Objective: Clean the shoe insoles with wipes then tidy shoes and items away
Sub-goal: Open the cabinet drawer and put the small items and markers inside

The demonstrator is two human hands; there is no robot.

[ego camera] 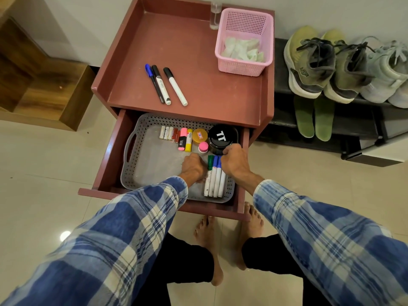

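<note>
Both hands are inside the open drawer (109, 151) of a reddish cabinet, over a grey perforated tray (154, 164). Three white markers (213, 182) with green and blue caps lie side by side at the tray's right. My left hand (193, 166) is curled and rests against their left side. My right hand (234, 162) is curled over their capped ends, touching a black jar (223, 136). Two green insoles (313, 117) lie on the lower shelf of the shoe rack, under olive shoes (309, 62). Used wipes (242, 50) sit in a pink basket (242, 67).
On the cabinet top lie three pens (165, 85), and a clear bottle (215, 16) stands by the basket. Batteries (169, 133), highlighters (185, 140) and small tins (199, 135) line the tray's back. Pale grey shoes (386, 71) stand at the far right. A wooden step (44, 96) is at the left.
</note>
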